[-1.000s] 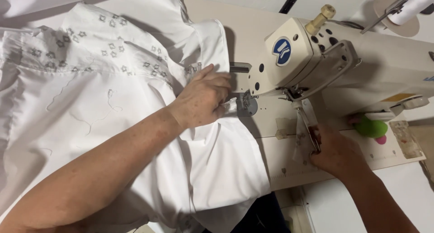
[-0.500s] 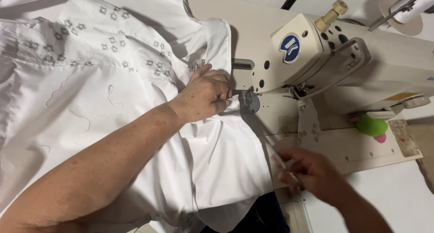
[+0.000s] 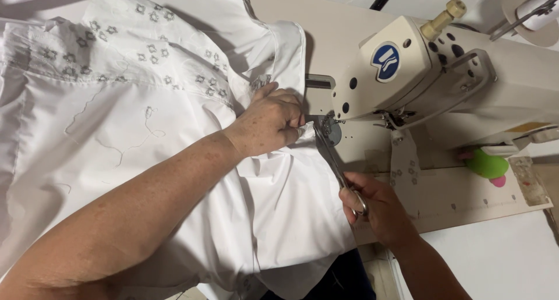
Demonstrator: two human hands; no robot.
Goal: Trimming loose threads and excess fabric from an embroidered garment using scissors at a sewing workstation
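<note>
My left hand [image 3: 269, 122] rests with curled fingers on a white embroidered garment [image 3: 116, 113], pinching its edge right beside the needle area of a cream sewing machine [image 3: 419, 78]. My right hand [image 3: 372, 204] grips the handles of long metal scissors [image 3: 329, 151]. Their blades point up toward the presser foot, next to my left fingertips. The garment spreads over the left of the table and hangs down over its front edge.
A green and pink object [image 3: 488, 166] lies under the machine's arm on the right. A small strip of embroidered fabric [image 3: 404, 166] lies on the beige table [image 3: 466, 198]. A thread cone [image 3: 538, 11] stands at the top right.
My right hand moved from the machine bed on the right down and leftward, carrying the scissors, and their blades now reach the needle area. My left hand stayed on the garment.
</note>
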